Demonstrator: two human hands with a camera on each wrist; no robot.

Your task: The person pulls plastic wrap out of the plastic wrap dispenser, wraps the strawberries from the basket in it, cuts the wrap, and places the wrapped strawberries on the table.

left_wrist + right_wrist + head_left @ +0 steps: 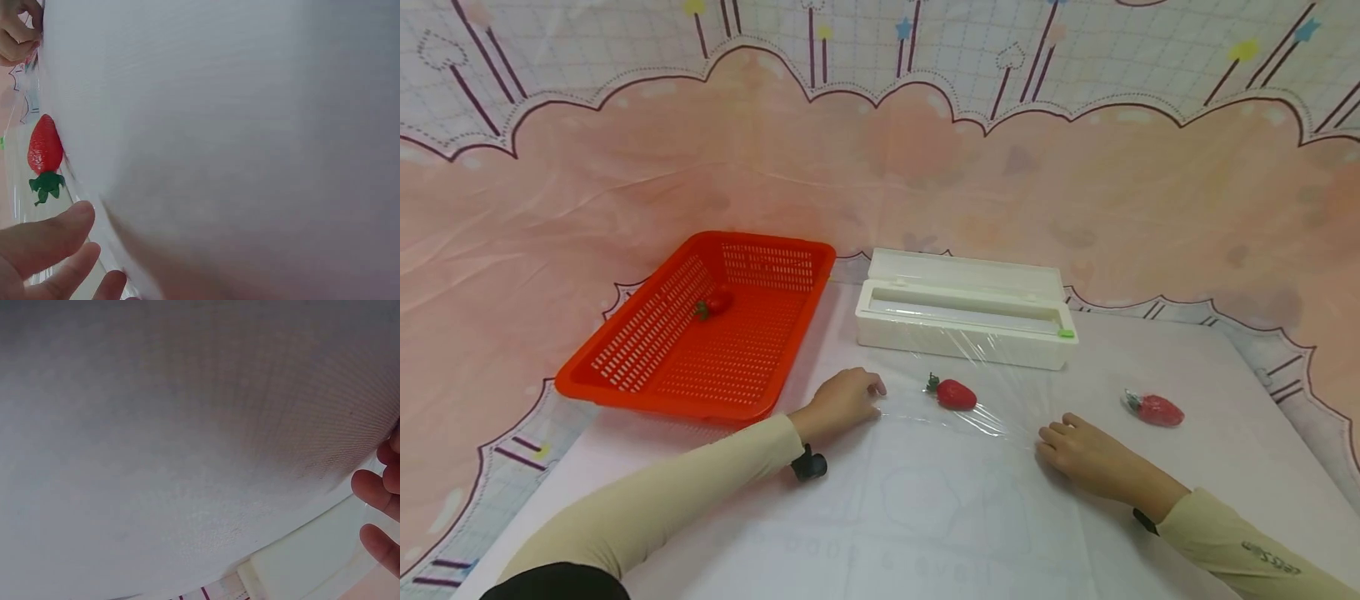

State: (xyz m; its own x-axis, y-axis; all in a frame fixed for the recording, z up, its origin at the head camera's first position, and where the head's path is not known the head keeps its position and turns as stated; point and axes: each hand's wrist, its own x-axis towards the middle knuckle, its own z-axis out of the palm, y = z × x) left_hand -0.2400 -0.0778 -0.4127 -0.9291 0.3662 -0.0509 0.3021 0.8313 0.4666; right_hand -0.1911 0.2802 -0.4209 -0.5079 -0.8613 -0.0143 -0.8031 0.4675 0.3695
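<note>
Pinning a sheet of cling film [958, 379] to the table [1225, 467], my left hand [842, 404] rests at the sheet's left edge with fingers curled down onto it, and my right hand [1086, 454] rests at its right edge, fingers likewise bent and pressing on the film; whether either hand actually pinches the film I cannot tell. The film runs from the white dispenser box [962, 312], lid open, green slider [1066, 333] at its right end, toward me across the tabletop. One strawberry [953, 393], red with a green stalk, lies on the film between my hands, nearer the left; the left wrist view shows it just beyond my fingertips [69, 228]. A second strawberry [1156, 409], wrapped in film, lies well to the right of my right hand. An orange slotted basket [647, 367] sits left of the box, a third strawberry [715, 304] inside it. The right wrist view shows mostly blurred tabletop.
</note>
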